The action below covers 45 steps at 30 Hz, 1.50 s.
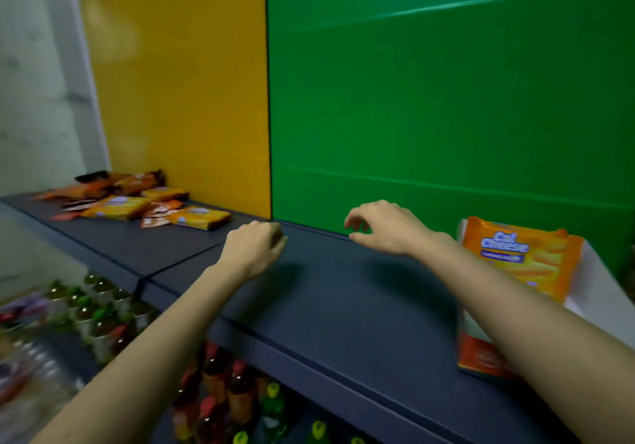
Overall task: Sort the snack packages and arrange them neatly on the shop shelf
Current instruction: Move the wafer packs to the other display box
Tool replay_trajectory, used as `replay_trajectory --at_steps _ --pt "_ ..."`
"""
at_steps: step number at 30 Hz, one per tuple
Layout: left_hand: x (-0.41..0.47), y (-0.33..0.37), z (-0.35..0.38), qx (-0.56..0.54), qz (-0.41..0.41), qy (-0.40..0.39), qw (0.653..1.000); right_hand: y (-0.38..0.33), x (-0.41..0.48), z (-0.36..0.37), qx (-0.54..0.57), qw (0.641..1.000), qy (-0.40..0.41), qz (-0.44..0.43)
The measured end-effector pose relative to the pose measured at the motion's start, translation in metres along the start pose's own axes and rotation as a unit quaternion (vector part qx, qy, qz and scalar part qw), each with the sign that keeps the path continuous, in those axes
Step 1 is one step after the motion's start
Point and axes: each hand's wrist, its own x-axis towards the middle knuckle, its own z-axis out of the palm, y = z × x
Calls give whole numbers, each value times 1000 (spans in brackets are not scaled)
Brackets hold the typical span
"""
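Note:
A dark grey shelf point(330, 292) runs from far left to near right. On its far left end lies a loose heap of snack packages point(137, 199), orange and yellow, flat and overlapping. An orange Cal Cheese package point(522, 258) leans upright in a white box at the right. My left hand point(254, 251) hovers over the shelf's middle with its fingers curled in, nothing visible in it. My right hand point(385, 227) hangs just above the shelf near the back wall, fingers apart and empty, left of the Cal Cheese package.
A yellow panel point(178, 82) and a green panel point(446, 99) form the back wall. The white box point(598, 292) with an orange base stands at the shelf's right end. Below the shelf stand several bottles point(233, 395) with coloured caps.

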Motion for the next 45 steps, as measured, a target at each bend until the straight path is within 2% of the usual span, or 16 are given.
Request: replay_trajectory --at_steps 7,15,21,25,30,35,42,45 --pt "-28 -112 -21 32 -53 -22 998 -100 55 30 43 999 -12 -29" --pt "-51 -265 -36 50 -79 -35 995 -215 123 71 91 996 -13 -4" --pt "-57 -346 -37 31 -66 -17 997 -268 174 93 125 991 -17 34" --pt "-45 -388 -31 13 -79 6 997 -282 212 105 122 987 0 107" --pt "-17 -433 -13 -11 -90 14 996 -281 263 126 73 972 -67 214" --pt "30 -474 12 -21 -106 26 994 -267 311 157 100 936 -113 318" --pt "97 -514 50 -91 -176 37 979 -254 362 173 126 914 -115 369" --pt "112 -527 61 -85 -212 9 973 -250 379 175 171 899 -139 379"
